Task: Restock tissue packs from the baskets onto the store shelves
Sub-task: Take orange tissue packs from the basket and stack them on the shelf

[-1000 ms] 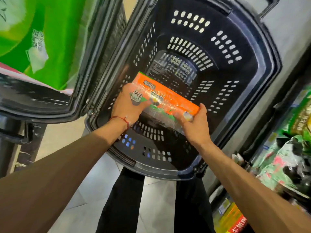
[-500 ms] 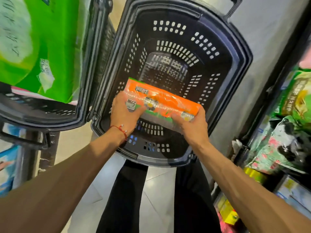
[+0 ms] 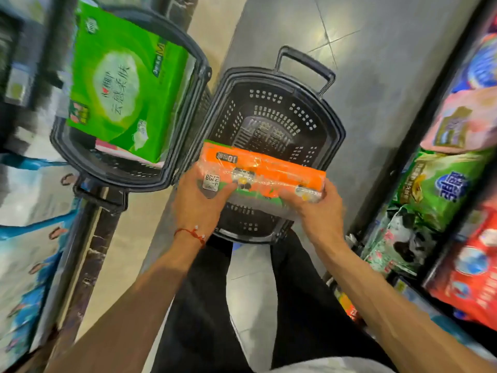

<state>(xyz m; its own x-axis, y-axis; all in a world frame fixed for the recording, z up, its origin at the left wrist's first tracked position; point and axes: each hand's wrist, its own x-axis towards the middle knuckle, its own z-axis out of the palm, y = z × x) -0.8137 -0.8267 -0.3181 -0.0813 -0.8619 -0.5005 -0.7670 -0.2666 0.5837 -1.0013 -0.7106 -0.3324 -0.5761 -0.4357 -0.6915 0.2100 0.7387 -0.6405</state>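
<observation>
Lifted out of the basket (image 3: 341,130), the orange pack (image 3: 269,168) is now held over its near rim at the centre of the frame, where earlier it sat lower inside. It is clamped at both ends: the left hand (image 3: 201,203) is wrapped round the end with the price label, and the right hand (image 3: 320,208) is curled round the other end. The film looks slick and loose, so the grip is best kept on the ends and the pack kept level while it is swung to the shelf (image 3: 408,135) at the right of the frame and slid into a gap there. Against the earlier frame, the basket is seen smaller, its handle is fully shown, and the green pack (image 3: 121,84) in the second basket (image 3: 61,146) at upper left is shown almost whole.
</observation>
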